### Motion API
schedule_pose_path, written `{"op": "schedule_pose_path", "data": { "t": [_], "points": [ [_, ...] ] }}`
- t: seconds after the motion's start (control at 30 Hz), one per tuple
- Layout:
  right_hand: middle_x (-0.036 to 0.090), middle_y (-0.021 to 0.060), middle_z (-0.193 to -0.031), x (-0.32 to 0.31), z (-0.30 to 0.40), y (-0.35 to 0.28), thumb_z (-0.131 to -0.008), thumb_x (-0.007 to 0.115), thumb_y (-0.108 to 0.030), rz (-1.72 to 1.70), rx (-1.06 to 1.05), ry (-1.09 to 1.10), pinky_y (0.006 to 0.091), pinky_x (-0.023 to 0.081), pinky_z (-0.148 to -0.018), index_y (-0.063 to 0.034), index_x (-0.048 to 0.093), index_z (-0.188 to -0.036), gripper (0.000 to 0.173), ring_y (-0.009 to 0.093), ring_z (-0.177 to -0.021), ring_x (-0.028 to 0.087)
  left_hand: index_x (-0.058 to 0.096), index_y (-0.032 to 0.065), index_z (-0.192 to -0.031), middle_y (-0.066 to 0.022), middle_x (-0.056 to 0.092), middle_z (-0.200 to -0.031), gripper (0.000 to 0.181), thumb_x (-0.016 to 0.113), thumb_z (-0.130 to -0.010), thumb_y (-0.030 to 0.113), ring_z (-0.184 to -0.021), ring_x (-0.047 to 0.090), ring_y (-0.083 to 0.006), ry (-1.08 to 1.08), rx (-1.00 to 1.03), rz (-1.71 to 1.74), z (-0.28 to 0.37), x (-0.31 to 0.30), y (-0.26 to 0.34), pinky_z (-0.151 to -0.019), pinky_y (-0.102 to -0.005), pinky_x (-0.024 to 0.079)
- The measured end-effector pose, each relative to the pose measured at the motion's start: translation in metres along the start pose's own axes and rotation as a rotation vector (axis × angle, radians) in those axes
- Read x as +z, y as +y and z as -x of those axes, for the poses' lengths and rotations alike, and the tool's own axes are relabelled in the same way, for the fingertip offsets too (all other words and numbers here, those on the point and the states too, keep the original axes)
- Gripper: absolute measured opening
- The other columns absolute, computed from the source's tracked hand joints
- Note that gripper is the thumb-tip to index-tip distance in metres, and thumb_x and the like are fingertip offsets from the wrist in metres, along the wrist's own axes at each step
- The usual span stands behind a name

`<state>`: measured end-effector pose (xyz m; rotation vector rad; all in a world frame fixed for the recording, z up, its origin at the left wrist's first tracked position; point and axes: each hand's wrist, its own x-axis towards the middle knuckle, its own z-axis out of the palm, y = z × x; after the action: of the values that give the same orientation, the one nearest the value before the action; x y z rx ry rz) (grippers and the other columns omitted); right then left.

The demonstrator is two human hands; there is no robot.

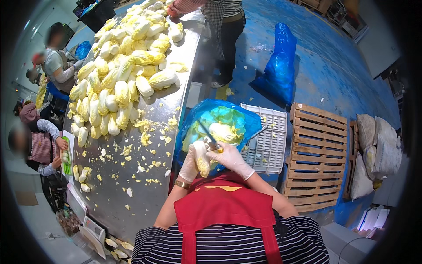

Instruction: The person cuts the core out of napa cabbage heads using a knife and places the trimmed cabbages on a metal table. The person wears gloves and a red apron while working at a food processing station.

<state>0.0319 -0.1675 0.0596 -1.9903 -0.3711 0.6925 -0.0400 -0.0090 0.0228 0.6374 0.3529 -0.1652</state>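
My gloved left hand (189,167) grips a small napa cabbage (201,157), its white base up and its yellow leaf end down. In my gloved right hand (230,159) is a knife (207,131), the blade slanting up and left past the cabbage's base. Just beyond my hands, a blue plastic bag (255,119) stands with its mouth spread wide. Inside it lie green outer leaves and a pale napa cabbage (224,132). Part of the knife handle is hidden by my fingers.
Left is a steel table (132,204) with heaped napa cabbages (122,69) and scattered leaf scraps. A white plastic crate (277,142), a wooden pallet (316,155) and a filled blue bag (280,66) are on the right. Co-workers stand around the table, one person (227,36) at its far right side.
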Motion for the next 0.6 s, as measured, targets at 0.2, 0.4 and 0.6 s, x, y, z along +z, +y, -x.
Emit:
{"op": "schedule_pose_path", "data": {
  "t": [0.2,0.4,0.6],
  "points": [
    [0.066,0.0194,-0.09,0.005,0.002,-0.017,-0.069,0.067,-0.032,-0.07,0.005,-0.016,0.0379,0.05,-0.075,-0.0038,0.06,-0.11,0.05,0.035,-0.083,0.064,0.051,0.0056,-0.121,-0.0024,0.057,-0.107,0.068,0.067,-0.08,0.057,-0.097,0.053,-0.012,0.086,0.122,-0.495,-0.003,0.009,-0.003,-0.086,-0.0271,0.045],
    [0.066,0.0183,-0.086,0.011,-0.007,0.0,-0.068,0.067,-0.027,-0.037,-0.08,0.014,0.0371,0.05,-0.072,-0.0025,0.06,-0.107,0.047,0.031,-0.078,0.064,0.052,0.0041,-0.122,-0.0037,0.057,-0.11,0.063,0.063,-0.085,0.054,-0.098,0.055,-0.0134,0.086,0.154,-0.529,-0.007,-0.008,-0.004,-0.087,-0.0286,0.046],
    [0.065,0.0147,-0.076,0.002,-0.008,0.002,-0.07,0.065,-0.02,-0.181,0.019,0.094,0.0315,0.05,-0.064,0.0014,0.062,-0.104,0.041,0.021,-0.067,0.063,0.048,0.0038,-0.129,-0.0085,0.058,-0.117,0.074,0.053,-0.085,0.063,-0.103,0.058,-0.0185,0.137,0.163,-0.162,-0.003,-0.012,0.013,-0.093,-0.0332,0.048]
  ]
}}
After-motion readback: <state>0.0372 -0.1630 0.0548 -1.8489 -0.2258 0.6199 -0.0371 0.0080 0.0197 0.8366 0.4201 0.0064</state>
